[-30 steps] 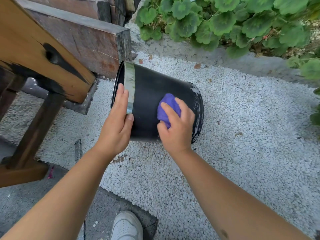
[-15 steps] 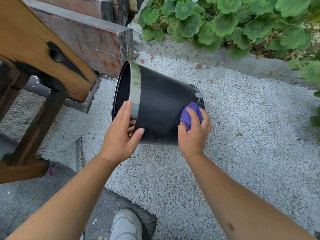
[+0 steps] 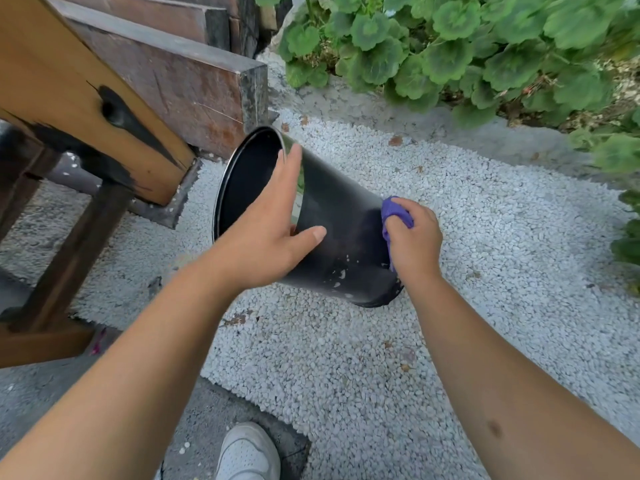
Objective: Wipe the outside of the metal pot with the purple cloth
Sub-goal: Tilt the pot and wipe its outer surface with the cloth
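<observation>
A black metal pot [image 3: 341,233] with a shiny rim band lies tilted on white gravel, its mouth facing left and up. My left hand [image 3: 273,225] rests on its upper side near the rim, fingers straight and thumb spread along the wall. My right hand [image 3: 414,242] grips a bunched purple cloth [image 3: 393,211] and presses it against the pot's wall close to the base. White specks show on the lower wall near the bottom edge. Most of the cloth is hidden under my fingers.
A wooden bench [image 3: 90,109] with a dark leg stands left of the pot, with a brown beam [image 3: 180,77] behind it. Green leafy plants [image 3: 467,46] line the back right. White gravel [image 3: 485,271] spreads right. My white shoe [image 3: 247,452] shows at bottom.
My right hand slid the cloth along the pot's wall from the middle to the base end. The pot's mouth has swung up and left, and my left hand moved further over the rim.
</observation>
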